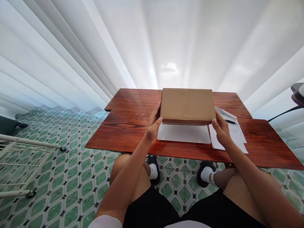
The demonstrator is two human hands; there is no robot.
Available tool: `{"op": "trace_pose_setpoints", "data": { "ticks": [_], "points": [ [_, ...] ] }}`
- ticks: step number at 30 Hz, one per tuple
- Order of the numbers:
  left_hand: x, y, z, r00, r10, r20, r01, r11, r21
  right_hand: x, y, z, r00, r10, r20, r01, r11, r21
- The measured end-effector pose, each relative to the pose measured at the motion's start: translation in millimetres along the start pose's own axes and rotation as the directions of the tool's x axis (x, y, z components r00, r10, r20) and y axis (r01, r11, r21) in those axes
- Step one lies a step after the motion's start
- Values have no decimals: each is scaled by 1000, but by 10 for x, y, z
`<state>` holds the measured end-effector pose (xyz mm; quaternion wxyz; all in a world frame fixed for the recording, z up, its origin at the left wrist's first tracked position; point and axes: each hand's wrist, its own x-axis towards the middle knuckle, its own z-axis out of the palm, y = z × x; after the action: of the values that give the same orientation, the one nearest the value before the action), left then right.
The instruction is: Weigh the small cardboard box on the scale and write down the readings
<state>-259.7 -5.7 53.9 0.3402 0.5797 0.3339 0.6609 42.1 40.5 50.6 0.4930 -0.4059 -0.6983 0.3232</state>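
Cardboard box held closed and flat, lifted at near edge, gripped at both ends. Lid not yet raised; nothing taken out or put in, judging by shut flaps and unmarked top. Wooden table spread beneath and beyond fingers. White sheet lying just under box, below fingertips. Printed paper right of right fingers, black pen resting on it. Left hand clamped on left end, thumb on top, fingers wrapped under. Right hand same on right end, fingers pressed together against side.
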Motion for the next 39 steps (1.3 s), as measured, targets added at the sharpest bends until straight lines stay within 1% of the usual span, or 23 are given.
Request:
{"op": "trace_pose_setpoints", "data": {
  "ticks": [3, 8, 13, 15, 17, 21, 24, 31, 35, 39],
  "points": [
    [-35, -66, -9, 999, 15, 32, -15, 1000, 9, -24, 10, -53, 999, 5, -33, -7, 998, -63],
    [-73, -144, -27, 998, -57, 14, 56, 996, 74, -41, 42, -108, 999, -8, -50, -1, 982, -187],
    [-106, -213, -27, 997, -73, 17, 71, 992, 103, -60, 79, -173, 994, -68, -81, 30, 915, -402],
    [-116, -217, -20, 997, -82, 18, 79, 989, 125, -70, 89, -191, 992, -85, -94, 34, 893, -450],
    [-125, -213, -14, 996, -84, 12, 82, 986, 149, -80, 98, -197, 992, -91, -93, 39, 892, -451],
    [-133, -211, -10, 998, -66, 19, 62, 983, 176, -106, 118, -179, 994, -64, -93, 24, 926, -377],
    [-128, -211, -3, 997, -74, 18, 69, 978, 195, -129, 128, -161, 994, -43, -99, 7, 941, -338],
    [-109, -223, -2, 998, -67, 6, 65, 975, 212, -152, 111, -145, 994, -49, -97, 19, 956, -292],
    [-117, -285, -45, 999, -40, 25, 35, 985, 169, -148, 128, -149, 995, -51, -85, 23, 954, -301],
    [-129, -318, -71, 995, -60, 78, 52, 994, 99, -139, 152, -179, 996, -60, -67, 35, 943, -332]
  ]
}}
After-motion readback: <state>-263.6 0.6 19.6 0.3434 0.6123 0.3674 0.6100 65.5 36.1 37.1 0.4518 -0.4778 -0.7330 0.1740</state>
